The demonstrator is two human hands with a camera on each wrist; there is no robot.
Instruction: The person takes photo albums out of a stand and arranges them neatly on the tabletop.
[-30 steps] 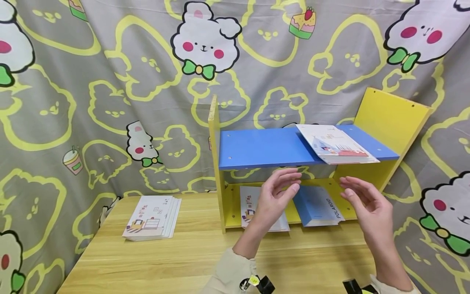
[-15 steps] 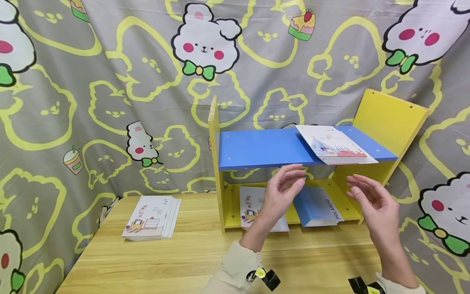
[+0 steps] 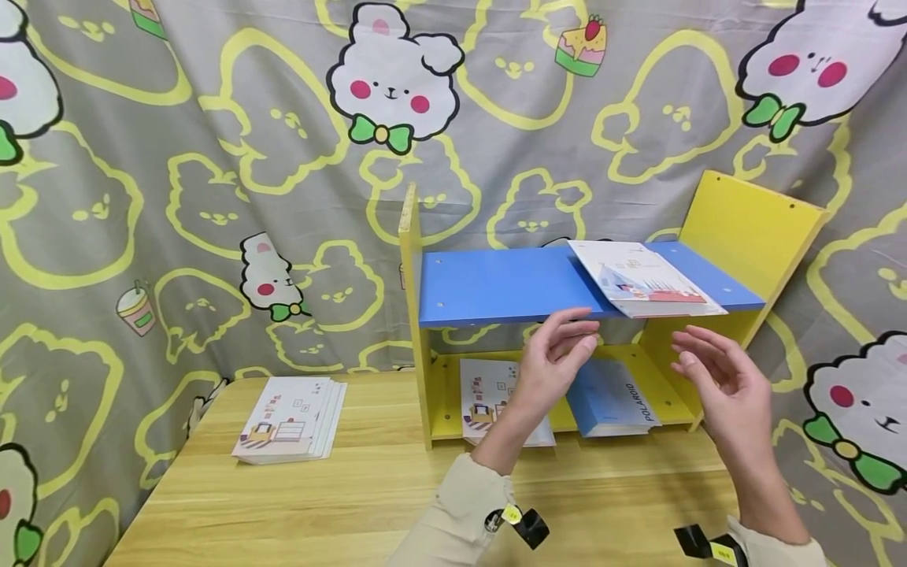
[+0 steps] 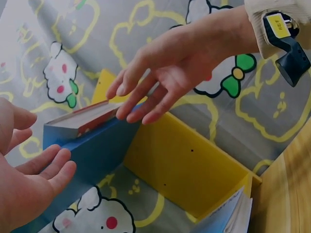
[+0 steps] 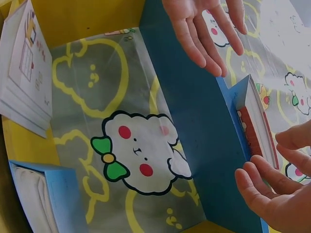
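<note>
My left hand (image 3: pixel 549 366) hangs in front of the blue shelf board (image 3: pixel 496 283), fingers loosely bent, nothing held. To its right my right hand (image 3: pixel 733 390) is likewise relaxed, its palm facing the left one. On the blue board, above and between the hands, lies a white illustrated book (image 3: pixel 641 276) whose front end juts past the board's edge. Its red-edged side (image 5: pixel 248 126) shows close to my right fingertips in the right wrist view. On the lower yellow shelf lie a blue book marked POLAROID (image 3: pixel 612 398) and a white illustrated book (image 3: pixel 489 394), partly hidden by my left arm.
The yellow and blue shelf unit has a low left panel (image 3: pixel 412 315) and a tall right panel (image 3: pixel 744 244). A stack of white books (image 3: pixel 286 417) lies on the wooden table (image 3: pixel 319 504) at left. A patterned grey curtain (image 3: pixel 283 110) hangs behind.
Both hands have drifted slightly up, the left a little to the right as well, staying empty. The books and shelf unit have not moved.
</note>
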